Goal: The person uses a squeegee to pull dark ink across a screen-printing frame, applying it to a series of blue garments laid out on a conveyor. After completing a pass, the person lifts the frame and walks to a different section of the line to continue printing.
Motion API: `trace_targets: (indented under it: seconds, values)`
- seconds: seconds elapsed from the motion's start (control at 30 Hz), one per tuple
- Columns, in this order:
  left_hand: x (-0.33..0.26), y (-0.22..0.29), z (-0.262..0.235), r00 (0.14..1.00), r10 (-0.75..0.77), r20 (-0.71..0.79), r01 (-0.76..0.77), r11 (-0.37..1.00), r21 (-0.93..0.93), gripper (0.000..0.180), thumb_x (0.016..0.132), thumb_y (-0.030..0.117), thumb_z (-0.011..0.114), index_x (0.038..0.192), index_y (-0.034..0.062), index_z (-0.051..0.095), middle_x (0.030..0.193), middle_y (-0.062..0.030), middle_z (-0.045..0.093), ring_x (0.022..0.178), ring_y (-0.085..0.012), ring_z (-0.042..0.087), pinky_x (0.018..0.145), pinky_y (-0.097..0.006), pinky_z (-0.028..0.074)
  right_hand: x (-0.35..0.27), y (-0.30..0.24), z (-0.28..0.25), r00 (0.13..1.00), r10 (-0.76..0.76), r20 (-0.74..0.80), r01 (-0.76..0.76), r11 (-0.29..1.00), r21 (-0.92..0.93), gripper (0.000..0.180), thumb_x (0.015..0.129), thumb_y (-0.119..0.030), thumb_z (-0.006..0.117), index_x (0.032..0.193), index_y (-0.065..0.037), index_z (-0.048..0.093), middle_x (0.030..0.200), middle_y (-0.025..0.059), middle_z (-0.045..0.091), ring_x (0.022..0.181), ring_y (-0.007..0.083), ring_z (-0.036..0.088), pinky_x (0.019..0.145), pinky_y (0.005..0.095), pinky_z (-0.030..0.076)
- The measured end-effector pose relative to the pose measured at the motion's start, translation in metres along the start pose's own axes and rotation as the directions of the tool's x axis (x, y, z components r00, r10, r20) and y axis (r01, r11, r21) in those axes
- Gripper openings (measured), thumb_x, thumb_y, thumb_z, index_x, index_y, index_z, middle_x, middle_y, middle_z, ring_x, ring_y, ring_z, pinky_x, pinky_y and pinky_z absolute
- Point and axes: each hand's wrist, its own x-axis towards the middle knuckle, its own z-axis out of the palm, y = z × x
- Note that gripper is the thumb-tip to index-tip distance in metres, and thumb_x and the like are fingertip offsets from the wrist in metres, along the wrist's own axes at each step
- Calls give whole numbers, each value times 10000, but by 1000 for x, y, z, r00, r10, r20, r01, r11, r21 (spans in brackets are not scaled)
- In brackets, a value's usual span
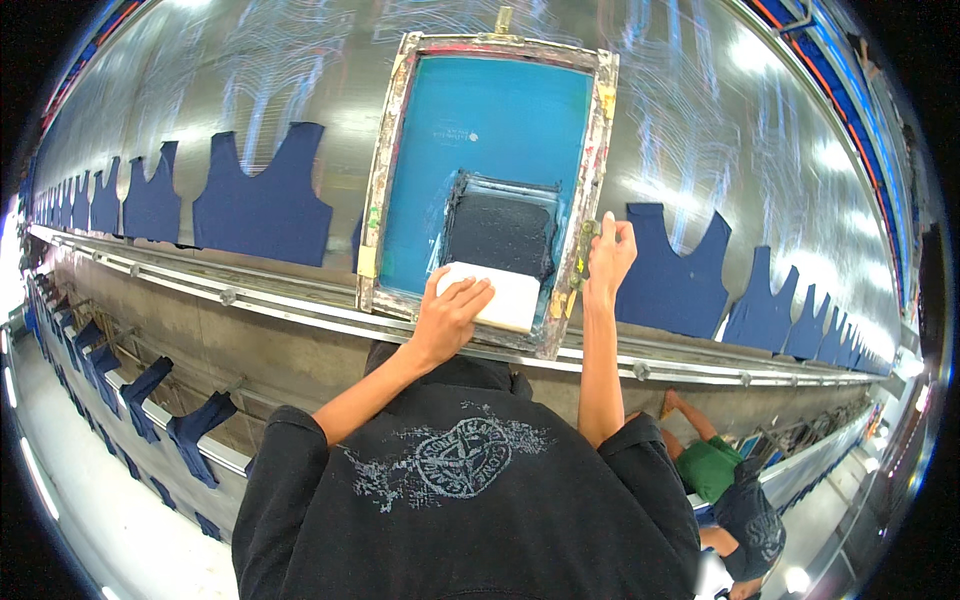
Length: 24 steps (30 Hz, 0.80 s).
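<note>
A screen-printing frame (609,70) with worn, ink-stained wooden rails lies on the long table, its mesh (490,110) blue. Dark ink (498,232) covers a roughly square patch low on that mesh. At the near edge of the ink, my left hand (450,315) is closed on a white squeegee (505,292), fingers laid over its top. My right hand (612,262) is curled at the frame's right rail, beside a green-and-yellow stained piece; its fingers grip the edge there. What lies under the frame is mostly hidden.
Navy cut garment pieces (262,205) lie in a row along the table, with another piece (672,275) right of the frame. A metal rail (300,306) runs along the near edge. More pieces (200,430) hang at lower left. Other people (735,490) are at lower right.
</note>
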Motion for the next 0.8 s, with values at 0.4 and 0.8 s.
trace_targets:
  seconds: [0.4, 0.8]
  values:
    - [-106, -280, -186, 997, -78, 24, 73, 983, 166, 358, 775, -35, 651, 1110, 79, 701, 1150, -51, 760, 1097, -224, 698, 1229, -536, 268, -170, 62, 330, 986, -84, 146, 68, 991, 111, 287, 1067, -205, 589, 819, -85, 508, 653, -63, 446, 571, 27, 379, 515, 253, 284]
    - [-89, -376, -253, 923, -47, 382, 39, 999, 29, 264, 744, 80, 731, 1005, 114, 754, 965, -92, 760, 990, -272, 703, 1087, -472, 400, -209, 45, 406, 931, -336, 141, 358, 771, -526, 258, 980, -254, 631, 1023, 0, 608, 991, 190, 684, 914, 377, 641, 843, 465, 481]
